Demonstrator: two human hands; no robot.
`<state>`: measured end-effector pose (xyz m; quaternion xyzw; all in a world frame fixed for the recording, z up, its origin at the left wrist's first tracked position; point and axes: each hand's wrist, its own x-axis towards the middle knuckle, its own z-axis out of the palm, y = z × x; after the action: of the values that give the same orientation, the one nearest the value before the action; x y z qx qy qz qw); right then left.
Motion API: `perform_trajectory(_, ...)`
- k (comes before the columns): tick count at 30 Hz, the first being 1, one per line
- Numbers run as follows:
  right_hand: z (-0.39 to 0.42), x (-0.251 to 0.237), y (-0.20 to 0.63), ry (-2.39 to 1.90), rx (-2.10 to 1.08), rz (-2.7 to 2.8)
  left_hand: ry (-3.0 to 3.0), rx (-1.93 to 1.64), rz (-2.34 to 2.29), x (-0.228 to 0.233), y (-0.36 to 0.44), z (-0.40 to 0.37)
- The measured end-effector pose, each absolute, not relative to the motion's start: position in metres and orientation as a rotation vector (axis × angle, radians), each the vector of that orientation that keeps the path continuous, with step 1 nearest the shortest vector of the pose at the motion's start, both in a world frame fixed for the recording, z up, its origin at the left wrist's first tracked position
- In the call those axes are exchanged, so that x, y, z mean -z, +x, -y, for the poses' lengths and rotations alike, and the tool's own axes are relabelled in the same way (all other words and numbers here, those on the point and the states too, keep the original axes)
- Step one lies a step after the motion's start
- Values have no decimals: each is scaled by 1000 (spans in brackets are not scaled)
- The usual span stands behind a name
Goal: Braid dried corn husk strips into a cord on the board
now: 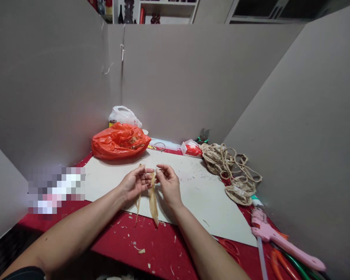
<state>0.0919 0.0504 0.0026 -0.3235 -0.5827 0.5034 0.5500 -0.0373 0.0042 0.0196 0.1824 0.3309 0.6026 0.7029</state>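
My left hand [135,182] and my right hand [168,182] meet over a pale board [198,190] on the red table [154,249]. Both pinch the top of a strip of dried tan husk [153,202] that hangs down between them toward the table's near edge. A thinner strand of the same husk [138,205] dangles under my left hand. Small scraps of husk [140,250] lie on the red cloth below.
An orange plastic bag [119,142] and a white bag [124,115] sit at the back left. Coiled jute rope [231,171] lies at the right. A pink glue gun [280,241] and red-handled tools [282,264] lie at the near right. Grey partition walls [192,77] surround the table.
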Motion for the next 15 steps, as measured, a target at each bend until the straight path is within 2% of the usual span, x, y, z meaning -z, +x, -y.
perform_trajectory(8,-52,-4,93,-758,-1296,1390,394,-1311,-748,-16,-39,-5)
perform_trajectory(15,-55,-7,99,-742,-1266,1530,379,-1265,-741,-17,-42,-5)
